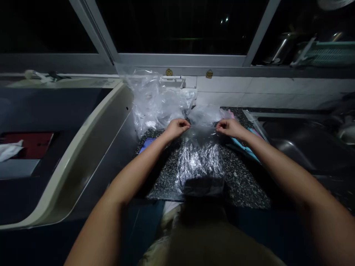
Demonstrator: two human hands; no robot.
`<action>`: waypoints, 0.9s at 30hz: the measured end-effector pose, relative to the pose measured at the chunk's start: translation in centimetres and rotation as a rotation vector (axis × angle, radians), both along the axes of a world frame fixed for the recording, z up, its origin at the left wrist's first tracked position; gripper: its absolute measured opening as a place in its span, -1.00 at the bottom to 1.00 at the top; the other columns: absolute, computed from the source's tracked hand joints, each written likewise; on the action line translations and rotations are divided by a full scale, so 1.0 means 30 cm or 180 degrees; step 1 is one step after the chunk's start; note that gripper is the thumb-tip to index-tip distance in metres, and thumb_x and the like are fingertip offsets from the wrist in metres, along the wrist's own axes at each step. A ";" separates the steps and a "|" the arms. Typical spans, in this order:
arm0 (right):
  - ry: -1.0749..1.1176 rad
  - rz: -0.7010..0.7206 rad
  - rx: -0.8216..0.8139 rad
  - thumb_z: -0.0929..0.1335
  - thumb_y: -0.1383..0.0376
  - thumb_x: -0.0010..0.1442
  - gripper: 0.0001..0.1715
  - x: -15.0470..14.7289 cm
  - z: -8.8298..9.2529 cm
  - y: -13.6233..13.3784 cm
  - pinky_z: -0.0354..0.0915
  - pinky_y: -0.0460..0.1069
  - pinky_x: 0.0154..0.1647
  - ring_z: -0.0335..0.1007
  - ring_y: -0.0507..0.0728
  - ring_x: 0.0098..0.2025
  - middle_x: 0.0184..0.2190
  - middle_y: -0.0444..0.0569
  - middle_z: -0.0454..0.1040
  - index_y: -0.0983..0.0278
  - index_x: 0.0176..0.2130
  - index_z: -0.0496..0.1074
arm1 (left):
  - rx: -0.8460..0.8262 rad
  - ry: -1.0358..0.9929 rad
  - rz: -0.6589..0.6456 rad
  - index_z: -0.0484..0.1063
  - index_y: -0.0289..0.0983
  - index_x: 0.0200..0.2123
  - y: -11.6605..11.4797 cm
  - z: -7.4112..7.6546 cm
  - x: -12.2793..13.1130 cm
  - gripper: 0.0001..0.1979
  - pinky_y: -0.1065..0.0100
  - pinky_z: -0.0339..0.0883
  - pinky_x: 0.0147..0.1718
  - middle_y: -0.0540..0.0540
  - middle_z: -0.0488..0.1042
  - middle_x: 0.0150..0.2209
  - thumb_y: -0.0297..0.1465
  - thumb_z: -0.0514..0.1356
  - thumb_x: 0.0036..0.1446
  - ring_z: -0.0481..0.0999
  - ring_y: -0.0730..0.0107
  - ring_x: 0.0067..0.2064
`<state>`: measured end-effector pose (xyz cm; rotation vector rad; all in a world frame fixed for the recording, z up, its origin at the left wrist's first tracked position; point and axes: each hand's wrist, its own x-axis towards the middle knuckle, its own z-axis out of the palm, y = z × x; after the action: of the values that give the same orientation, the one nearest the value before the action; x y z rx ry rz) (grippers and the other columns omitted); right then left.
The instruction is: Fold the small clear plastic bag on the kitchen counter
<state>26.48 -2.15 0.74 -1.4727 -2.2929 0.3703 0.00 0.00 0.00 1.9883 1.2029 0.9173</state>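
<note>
A clear plastic bag (200, 162) lies flat on the speckled dark stone counter (244, 184), its mouth at the far end. My left hand (177, 127) pinches the left corner of the bag's mouth. My right hand (229, 127) pinches the right corner. Both hands are closed on the thin film and hold it stretched between them. What the bag holds cannot be made out in the dim light.
A crumpled heap of clear plastic bags (155, 103) rests against the tiled wall behind. A large appliance with a cream rim (91, 133) stands left. A metal sink (299, 140) lies right, with a teal and pink item (244, 146) beside it. A blue object (146, 143) sits by my left wrist.
</note>
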 end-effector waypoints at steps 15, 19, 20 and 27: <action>-0.0647 0.0671 0.1324 0.24 0.30 0.15 -0.82 -0.076 -0.003 -0.376 0.12 0.02 -0.28 0.24 0.11 -0.34 -0.44 -0.01 0.41 0.25 -0.41 0.40 | 0.1705 0.0754 -0.0608 0.42 -0.27 -0.43 -0.324 -0.006 -0.149 -0.90 0.30 0.26 -0.25 -0.06 0.42 -0.37 -0.45 0.11 0.06 0.36 0.39 -0.27; -0.0888 0.0857 0.1290 0.23 0.36 0.14 -0.81 -0.097 -0.078 -0.474 0.08 0.01 -0.31 0.19 0.09 -0.38 -0.48 -0.03 0.39 0.26 -0.44 0.40 | 0.1783 0.1058 -0.0822 0.42 -0.27 -0.39 -0.416 -0.049 -0.182 -0.86 0.33 0.25 -0.30 -0.09 0.41 -0.37 -0.45 0.07 0.10 0.34 0.38 -0.28; -0.0927 0.0857 0.1194 0.23 0.39 0.13 -0.81 -0.103 -0.098 -0.495 0.08 0.01 -0.31 0.18 0.08 -0.40 -0.50 -0.05 0.38 0.25 -0.45 0.39 | 0.1797 0.1155 -0.0858 0.42 -0.28 -0.39 -0.435 -0.065 -0.189 -0.86 0.33 0.25 -0.31 -0.10 0.41 -0.37 -0.44 0.06 0.11 0.34 0.38 -0.29; -0.1074 0.0837 0.0772 0.19 0.39 0.15 -0.68 -0.135 -0.213 -0.625 0.08 0.00 -0.39 0.16 0.06 -0.46 -0.58 -0.09 0.33 0.22 -0.57 0.35 | 0.1922 0.1568 -0.1097 0.41 -0.29 -0.37 -0.543 -0.180 -0.224 -0.85 0.34 0.22 -0.35 -0.11 0.40 -0.37 -0.45 0.04 0.12 0.32 0.37 -0.31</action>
<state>22.42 -20.92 -5.64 -1.1891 -2.6931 -0.0964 -6.71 -16.28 -5.39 2.9229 0.8189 0.6773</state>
